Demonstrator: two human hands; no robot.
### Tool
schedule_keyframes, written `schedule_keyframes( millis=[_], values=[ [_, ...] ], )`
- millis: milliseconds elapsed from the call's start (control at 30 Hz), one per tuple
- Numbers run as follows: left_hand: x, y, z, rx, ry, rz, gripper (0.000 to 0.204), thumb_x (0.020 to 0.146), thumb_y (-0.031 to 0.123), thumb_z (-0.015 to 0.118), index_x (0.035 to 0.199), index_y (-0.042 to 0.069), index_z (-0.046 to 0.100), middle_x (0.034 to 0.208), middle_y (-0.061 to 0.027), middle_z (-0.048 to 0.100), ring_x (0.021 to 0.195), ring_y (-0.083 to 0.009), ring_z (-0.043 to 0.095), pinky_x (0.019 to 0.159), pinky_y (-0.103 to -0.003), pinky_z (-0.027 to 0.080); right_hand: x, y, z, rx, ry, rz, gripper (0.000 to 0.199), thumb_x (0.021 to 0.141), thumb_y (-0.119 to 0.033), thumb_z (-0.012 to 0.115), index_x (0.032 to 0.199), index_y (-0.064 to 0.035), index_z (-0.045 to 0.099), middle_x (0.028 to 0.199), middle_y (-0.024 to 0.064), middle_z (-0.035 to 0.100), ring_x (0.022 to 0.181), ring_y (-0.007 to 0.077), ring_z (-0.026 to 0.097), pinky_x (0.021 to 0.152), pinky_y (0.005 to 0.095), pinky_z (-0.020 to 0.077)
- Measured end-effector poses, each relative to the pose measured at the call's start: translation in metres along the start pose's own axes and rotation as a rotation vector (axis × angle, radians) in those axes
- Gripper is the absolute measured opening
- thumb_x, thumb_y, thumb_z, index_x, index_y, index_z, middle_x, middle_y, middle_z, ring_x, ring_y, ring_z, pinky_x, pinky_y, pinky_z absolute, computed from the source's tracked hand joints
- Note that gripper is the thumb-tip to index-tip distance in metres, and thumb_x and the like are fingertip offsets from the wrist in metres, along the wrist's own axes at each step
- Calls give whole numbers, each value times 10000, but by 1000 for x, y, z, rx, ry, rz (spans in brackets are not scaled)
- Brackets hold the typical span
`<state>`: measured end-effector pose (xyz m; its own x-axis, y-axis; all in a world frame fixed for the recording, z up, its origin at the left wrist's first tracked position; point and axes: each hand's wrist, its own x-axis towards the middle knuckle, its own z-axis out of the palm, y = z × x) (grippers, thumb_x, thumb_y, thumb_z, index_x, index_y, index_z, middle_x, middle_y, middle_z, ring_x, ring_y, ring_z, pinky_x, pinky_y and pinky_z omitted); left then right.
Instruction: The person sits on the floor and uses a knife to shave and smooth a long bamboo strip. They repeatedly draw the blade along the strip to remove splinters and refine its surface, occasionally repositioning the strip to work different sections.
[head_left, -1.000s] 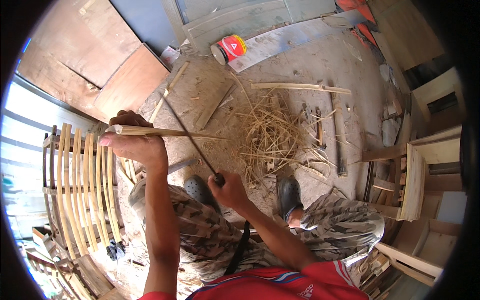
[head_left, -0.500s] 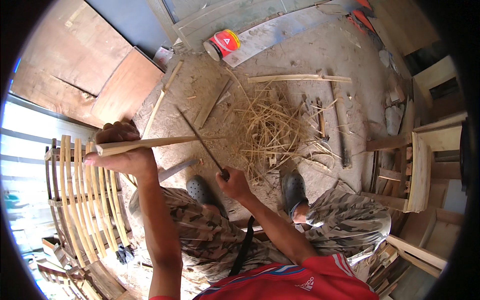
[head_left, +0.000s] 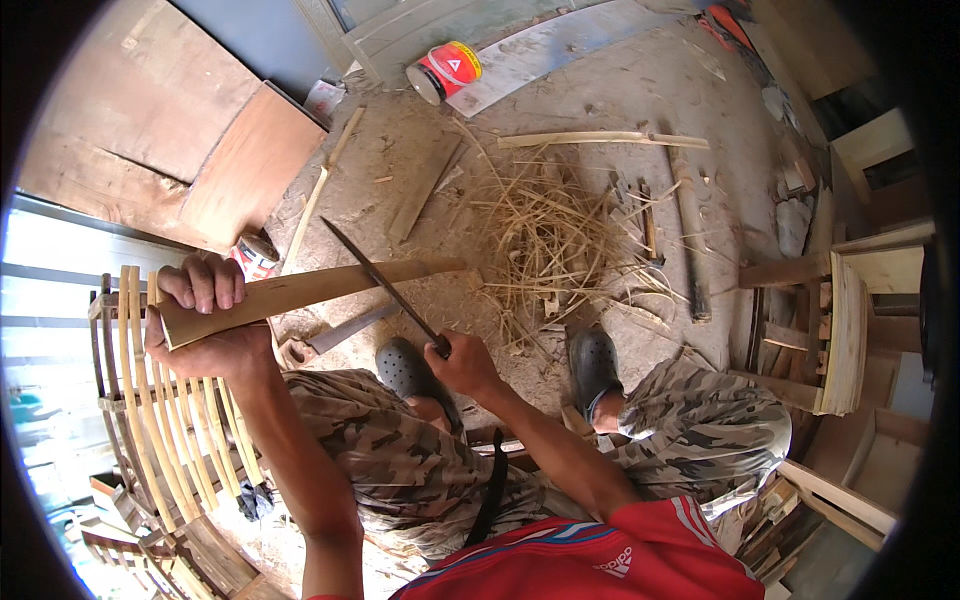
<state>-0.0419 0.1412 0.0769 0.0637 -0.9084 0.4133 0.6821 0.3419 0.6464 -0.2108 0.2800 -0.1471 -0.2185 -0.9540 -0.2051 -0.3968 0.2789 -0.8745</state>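
Observation:
My left hand [head_left: 225, 352] is closed around the broad end of a split bamboo strip [head_left: 320, 292], fingers over its upper edge and palm beneath. The strip's wide face shows, and its narrower end points right. My right hand [head_left: 468, 365] grips the dark handle of a long, thin-bladed knife [head_left: 385, 285]. Its blade slants up and left across the strip; whether it touches the bamboo I cannot tell. Beyond the strip's narrow end lies a heap of thin bamboo shavings [head_left: 555, 235] on the floor.
A hand saw [head_left: 350, 328] lies beside my left shoe [head_left: 405, 368]. Bamboo pieces [head_left: 600, 139] and a dark pole [head_left: 690, 240] surround the shavings. A red bucket [head_left: 445, 72] lies at the back. A slatted bamboo frame [head_left: 175, 420] stands left, wooden furniture [head_left: 840, 330] right.
The bamboo strip has rolled so its broad face now shows instead of its edge. My left hand has shifted left and slightly nearer. The knife has moved a little left with my right hand.

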Motion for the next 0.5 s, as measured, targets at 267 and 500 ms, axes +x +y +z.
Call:
schedule_keyframes(
  millis=[267,500],
  values=[
    [3,1,-3,-65,-24,5,397,852,455,444,674,116,340,559,-6,318,465,-124,295,449,-259,273,11,77,-2,-80,-85,352,317,803,-306,616,777,8,656,686,207,643,700,391,645,650,453,511],
    [1,2,-7,-73,-155,-26,418,860,464,451,676,100,359,539,-10,319,468,-130,305,449,-251,283,17,42,25,48,70,8,301,778,-264,620,781,35,640,673,214,629,678,380,643,628,432,497]
  ],
)
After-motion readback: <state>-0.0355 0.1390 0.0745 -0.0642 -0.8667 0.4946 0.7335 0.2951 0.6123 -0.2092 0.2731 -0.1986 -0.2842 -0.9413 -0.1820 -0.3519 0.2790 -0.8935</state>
